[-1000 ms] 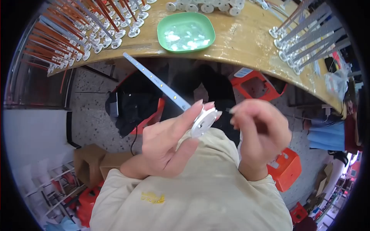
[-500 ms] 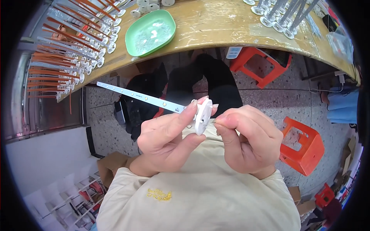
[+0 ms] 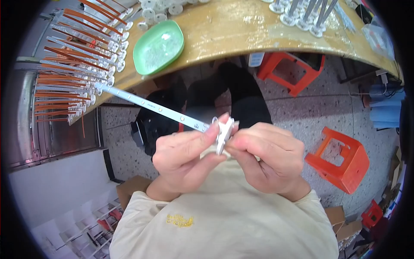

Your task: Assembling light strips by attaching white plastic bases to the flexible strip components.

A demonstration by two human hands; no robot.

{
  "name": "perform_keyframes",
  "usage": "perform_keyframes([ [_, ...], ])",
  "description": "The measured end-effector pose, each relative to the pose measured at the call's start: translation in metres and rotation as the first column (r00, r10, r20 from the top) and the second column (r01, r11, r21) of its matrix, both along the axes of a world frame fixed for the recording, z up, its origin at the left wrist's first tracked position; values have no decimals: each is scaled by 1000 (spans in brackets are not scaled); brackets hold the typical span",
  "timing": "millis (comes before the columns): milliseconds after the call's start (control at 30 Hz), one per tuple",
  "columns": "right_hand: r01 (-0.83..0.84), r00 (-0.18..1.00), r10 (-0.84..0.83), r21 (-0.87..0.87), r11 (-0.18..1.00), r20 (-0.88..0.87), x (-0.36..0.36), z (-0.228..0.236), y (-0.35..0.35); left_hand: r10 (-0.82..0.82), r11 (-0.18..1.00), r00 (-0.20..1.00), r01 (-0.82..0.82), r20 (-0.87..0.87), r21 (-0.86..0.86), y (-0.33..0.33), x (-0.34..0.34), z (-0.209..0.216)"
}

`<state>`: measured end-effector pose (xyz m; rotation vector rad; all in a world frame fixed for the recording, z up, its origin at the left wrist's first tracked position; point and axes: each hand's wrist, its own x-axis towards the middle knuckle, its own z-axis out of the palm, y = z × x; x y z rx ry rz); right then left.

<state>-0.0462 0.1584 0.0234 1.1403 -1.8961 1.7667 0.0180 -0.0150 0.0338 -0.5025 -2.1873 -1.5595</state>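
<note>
Between the thumb and fingers of my left hand [image 3: 185, 157] is a white round end cap [image 3: 224, 136], seen almost edge-on. A narrow LED strip [image 3: 160, 109] with small yellowish chips runs from behind the cap toward the upper left. Its far end overlaps the caps at the table's left edge. My right hand [image 3: 274, 157] is closed in a pinch, its thumb and index fingertips against the cap's right face. Whatever may lie between those fingertips is hidden. Both hands are above my lap, close to my chest.
A green dish [image 3: 176, 34] with small clear pieces stands on the wooden table [image 3: 241, 28]. Several orange and pale strips [image 3: 82, 64] with round caps line its left end. White caps [image 3: 161, 8] are behind the dish. Orange stools [image 3: 349, 172] stand at right and under the table.
My right fingertips have moved left, from just beside the cap to touching its face. The cap has tilted, and the strip's far end sits slightly lower and further left in view.
</note>
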Motion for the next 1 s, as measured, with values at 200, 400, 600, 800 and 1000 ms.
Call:
perform_keyframes([
  [200,-42,996,59,-238,970,67,-22,-2,14,6,1000,998,-6,-58,3,-4,-15,24],
  [400,299,954,-297,-146,943,36,-106,-16,-7,52,989,990,-69,-133,-130,-21,-40,52],
  [600,362,932,-353,125,924,-88,-204,-45,-31,88,927,979,-148,-184,-344,-52,-97,82],
  [800,235,932,-303,304,923,198,-212,-44,-34,-14,994,998,20,65,-104,-121,-176,84],
  [1000,251,933,-318,332,909,167,-212,-44,-34,-110,993,945,114,309,4,-178,-249,99],
])
